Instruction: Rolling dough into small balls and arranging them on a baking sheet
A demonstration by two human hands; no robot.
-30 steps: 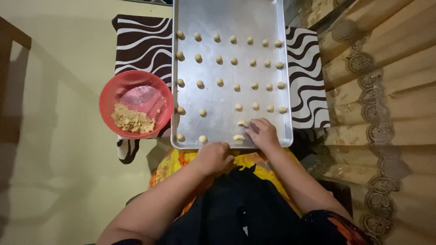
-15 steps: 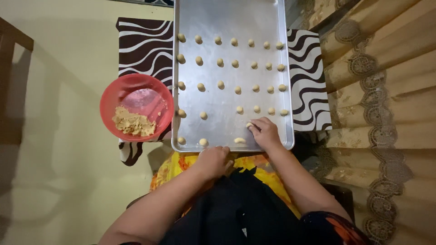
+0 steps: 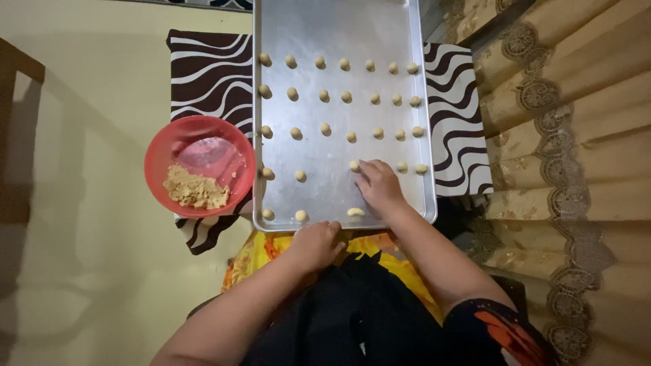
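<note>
A large metal baking tray (image 3: 339,41) lies in front of me with several small dough balls (image 3: 324,95) set out in rows. My right hand (image 3: 378,186) rests on the tray near its front edge, fingertips on a dough ball (image 3: 354,165) in the fourth row. An elongated dough piece (image 3: 355,212) lies just in front of that hand. My left hand (image 3: 317,242) is curled shut just below the tray's front rim, over a yellow patterned cloth (image 3: 258,254); whether it holds dough is hidden.
A red plastic bowl (image 3: 201,165) with a lump of tan dough (image 3: 194,190) sits left of the tray. The tray stands on a brown and white wavy-striped cloth (image 3: 210,74). A beige embroidered curtain (image 3: 569,135) hangs at the right. The floor is pale yellow.
My right hand has slid forward on the tray from the front-row area to the dough ball in the fourth row. My left hand stayed at the tray's front edge.
</note>
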